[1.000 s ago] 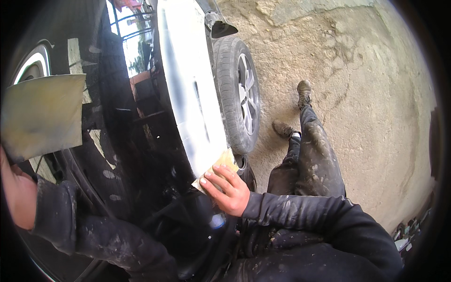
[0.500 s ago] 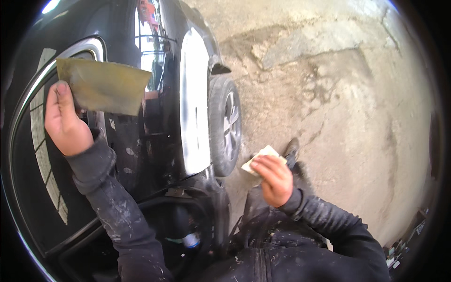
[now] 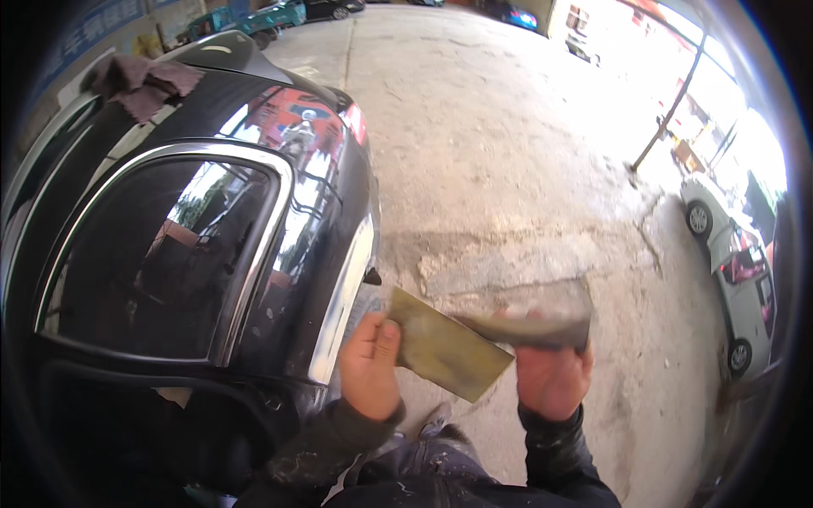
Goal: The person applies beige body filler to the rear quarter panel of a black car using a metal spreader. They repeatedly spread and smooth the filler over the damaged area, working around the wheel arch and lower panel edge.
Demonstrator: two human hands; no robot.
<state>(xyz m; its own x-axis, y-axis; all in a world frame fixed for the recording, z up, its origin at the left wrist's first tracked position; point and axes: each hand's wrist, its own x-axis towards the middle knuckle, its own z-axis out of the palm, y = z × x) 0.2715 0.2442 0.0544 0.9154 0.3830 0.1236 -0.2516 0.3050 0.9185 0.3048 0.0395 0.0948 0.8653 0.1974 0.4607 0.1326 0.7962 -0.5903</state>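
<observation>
The sheet (image 3: 449,347), flat and olive, is hanging in the air over the floor in front of the person's body. Its left end is sitting inside the left grip (image 3: 370,368), which is pinching it with the thumb lying on the face that is showing; the rest is slanting down to the right, clear of that hand. A strip (image 3: 542,330), grey-brown and blurred, is lying across the right grip (image 3: 555,385), which is holding it with fingertips peeking over its upper edge. The two pieces are meeting in the view, but I cannot tell whether they are touching.

Below, a shoe (image 3: 436,419) is standing on the floor (image 3: 491,152), which is stretching out as pale, dusty concrete, with a rough patch (image 3: 508,264) breaking it just beyond the hands. On the left the black car (image 3: 271,313) is bearing a white panel (image 3: 345,300) on its flank, chrome is edging its window (image 3: 135,262), and a cloth (image 3: 152,85) is draping over its roof. Further out, a white car (image 3: 738,300) is standing at right, a post (image 3: 665,127) is leaning near it, and other vehicles (image 3: 279,17) are lining the far end
</observation>
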